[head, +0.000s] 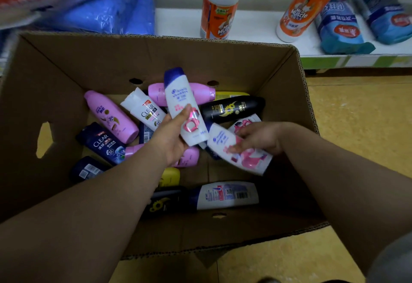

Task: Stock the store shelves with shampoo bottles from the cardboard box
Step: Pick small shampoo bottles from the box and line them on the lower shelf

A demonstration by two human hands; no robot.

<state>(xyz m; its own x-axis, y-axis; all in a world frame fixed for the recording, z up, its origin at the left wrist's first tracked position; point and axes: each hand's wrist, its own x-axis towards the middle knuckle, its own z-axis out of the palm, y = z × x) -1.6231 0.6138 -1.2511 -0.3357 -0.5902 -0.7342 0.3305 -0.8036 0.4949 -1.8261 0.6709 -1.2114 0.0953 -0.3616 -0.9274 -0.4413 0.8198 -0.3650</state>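
Head view looks down into the cardboard box (66,70), where the step in hand is picking stock out. The left hand (171,135) is clamped round the lower body of a white bottle with a blue cap (178,95), thumb across the label. The bottle is raised clear of the heap, its cap pointing to 12 o'clock. Just beside it, at 4 o'clock, the right hand (256,137) has its fingers curled over a second white bottle (249,160) with a pink label. This one lies tilted and low among the others. The hand appears to grip it, though blur hides the thumb.

Many more bottles lie loose on the box floor, among them a pink bottle (111,115) at 9 o'clock of the hands and a black bottle (231,108) at 1 o'clock, so the job looks far from done.

At 1 o'clock beyond the box, the shelf (256,28) holds orange cleaner bottles (219,15) and blue packs (338,26).

Next, I judge, both bottles must come up over the box wall and stand upright on bare shelf, clear of the cleaners.
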